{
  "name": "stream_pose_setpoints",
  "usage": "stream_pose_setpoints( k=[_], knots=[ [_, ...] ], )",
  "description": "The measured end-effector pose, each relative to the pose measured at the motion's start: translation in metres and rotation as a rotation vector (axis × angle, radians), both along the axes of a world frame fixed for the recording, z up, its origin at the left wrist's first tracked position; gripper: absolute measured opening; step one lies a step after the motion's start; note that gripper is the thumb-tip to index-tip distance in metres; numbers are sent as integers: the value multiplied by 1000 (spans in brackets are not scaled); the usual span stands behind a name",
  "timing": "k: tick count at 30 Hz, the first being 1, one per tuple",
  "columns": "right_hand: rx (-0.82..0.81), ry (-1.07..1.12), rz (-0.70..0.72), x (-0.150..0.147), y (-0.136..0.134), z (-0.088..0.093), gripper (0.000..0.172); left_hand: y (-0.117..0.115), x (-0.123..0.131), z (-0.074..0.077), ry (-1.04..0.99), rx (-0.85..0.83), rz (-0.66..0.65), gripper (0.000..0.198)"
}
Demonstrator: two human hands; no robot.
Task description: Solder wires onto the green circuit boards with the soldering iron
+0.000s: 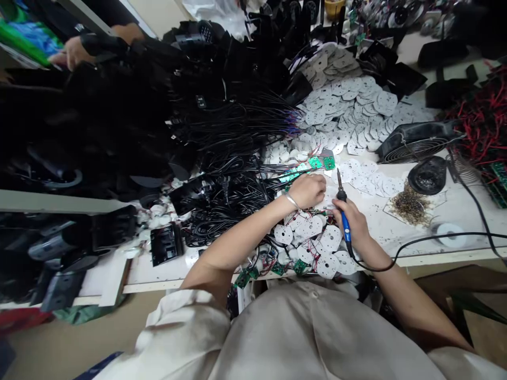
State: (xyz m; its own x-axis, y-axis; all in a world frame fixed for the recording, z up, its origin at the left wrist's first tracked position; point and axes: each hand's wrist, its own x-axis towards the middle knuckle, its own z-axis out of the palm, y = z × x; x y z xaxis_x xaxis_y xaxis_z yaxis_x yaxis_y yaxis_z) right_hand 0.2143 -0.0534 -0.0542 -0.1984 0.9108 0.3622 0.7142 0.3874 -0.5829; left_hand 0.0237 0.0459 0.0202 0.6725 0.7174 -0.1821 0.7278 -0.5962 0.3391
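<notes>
My right hand [354,221] is closed round a blue-handled soldering iron [343,210], its tip pointing up and away over the bench. My left hand [308,190], with a thin bangle on the wrist, is curled with fingers pressed down on small white round boards near a green circuit board [316,163]; what it pinches is hidden. Wired white round boards [312,237] with red leads lie below both hands at the bench's near edge. The iron's black cord [415,244] trails off to the right.
A heap of black cables [237,137] and black plastic housings fills the left. White discs [348,105] pile up behind. A black fan [415,142], iron stand [428,177], solder scraps [412,206] and red wires [483,121] sit right. Another person's hand [71,53] is far left.
</notes>
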Motion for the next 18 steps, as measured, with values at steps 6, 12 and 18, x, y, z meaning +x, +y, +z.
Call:
stream_pose_setpoints(
  k=[6, 12, 18],
  knots=[
    [-47, 10, 19, 4, -3, 3, 30, 4, -46, 29, -94, 84, 219, 22],
    [25, -21, -10, 15, 0, -1, 37, -47, -178, 65, -254, 402, 766, 18],
    [5, -25, 0, 16, -2, 2, 35, -155, -331, 65, -146, 667, 1406, 33]
  ],
)
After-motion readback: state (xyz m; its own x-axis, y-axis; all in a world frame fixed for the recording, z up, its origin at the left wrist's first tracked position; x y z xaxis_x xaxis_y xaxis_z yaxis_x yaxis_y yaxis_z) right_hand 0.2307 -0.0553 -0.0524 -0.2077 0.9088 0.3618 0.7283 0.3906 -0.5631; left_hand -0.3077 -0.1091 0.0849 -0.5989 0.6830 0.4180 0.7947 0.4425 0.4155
